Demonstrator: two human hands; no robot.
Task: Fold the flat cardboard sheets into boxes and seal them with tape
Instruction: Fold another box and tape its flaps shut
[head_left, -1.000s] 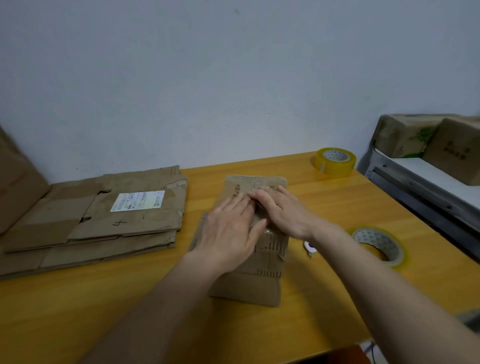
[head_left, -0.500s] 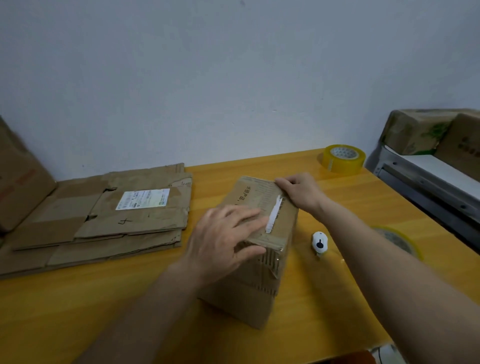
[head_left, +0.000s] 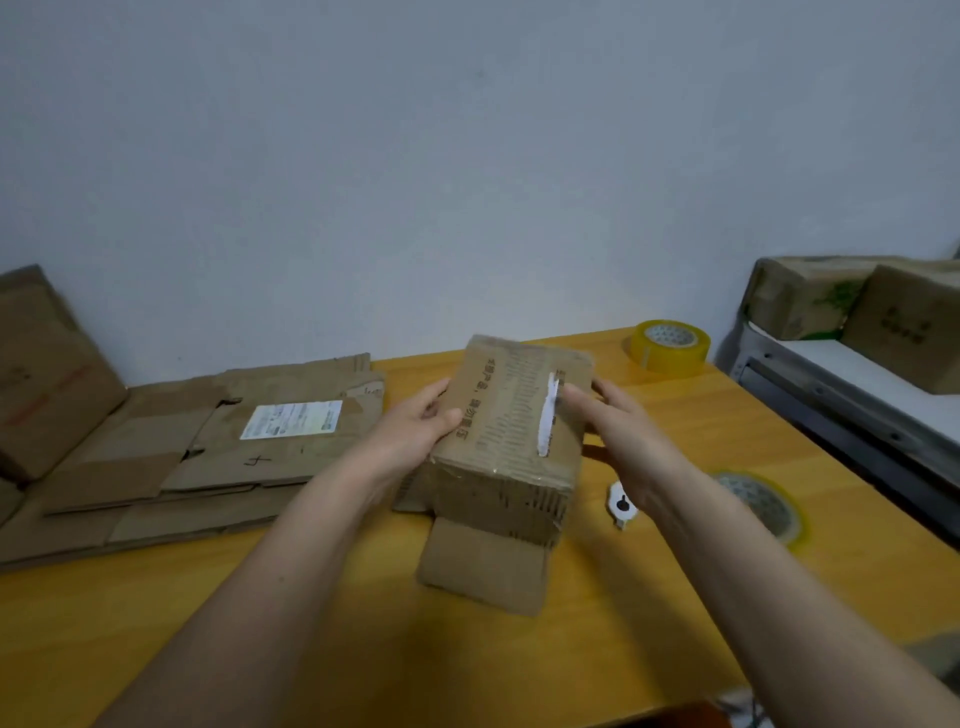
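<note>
The folded brown cardboard box (head_left: 511, 436) is held between both hands above the yellow wooden table (head_left: 260, 623). The left hand (head_left: 415, 431) grips its left side; the right hand (head_left: 618, 436) lies against its right side, fingers extended. A flap hangs open below. Flat cardboard sheets (head_left: 208, 452) lie to the left. Two yellow tape rolls (head_left: 669, 345) (head_left: 761, 506) and a small white cutter (head_left: 622, 504) lie to the right.

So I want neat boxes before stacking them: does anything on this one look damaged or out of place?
Yes. The box between the left hand and right hand has a torn white strip on its top face, and a loose flap sticks out at the near end onto the table.
</note>
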